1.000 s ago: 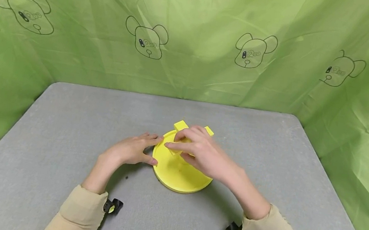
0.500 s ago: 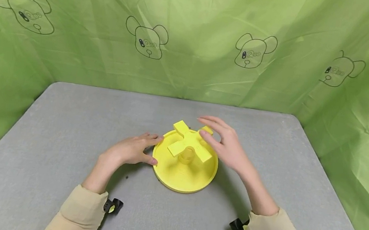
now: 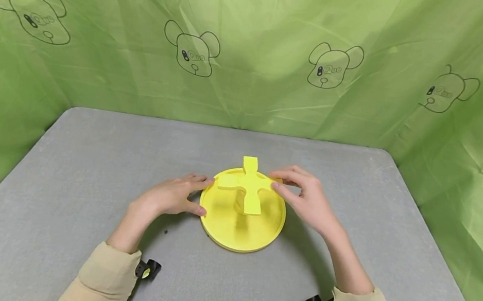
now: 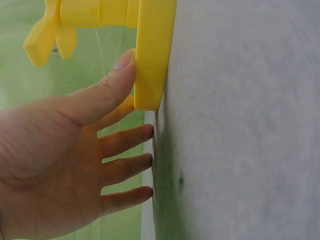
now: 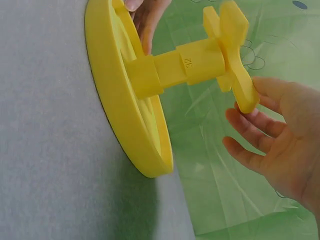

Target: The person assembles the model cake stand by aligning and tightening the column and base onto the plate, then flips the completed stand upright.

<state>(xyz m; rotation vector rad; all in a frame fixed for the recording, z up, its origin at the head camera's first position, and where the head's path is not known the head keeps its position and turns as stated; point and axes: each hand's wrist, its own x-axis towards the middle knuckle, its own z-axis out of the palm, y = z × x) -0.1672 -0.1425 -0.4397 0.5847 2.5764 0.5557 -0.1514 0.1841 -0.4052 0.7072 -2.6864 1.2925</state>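
Cross tops the upright stem of a round dish, all yellow, sitting near the middle of our grey desk. With our right hand we pinch one end of the cross between thumb and fingers. Our left hand stays spread, not clamped, thumb and forefinger touching the dish's left rim. Our hands are apart, on opposite sides. Behind hangs a green curtain printed with round-eared cartoon faces.
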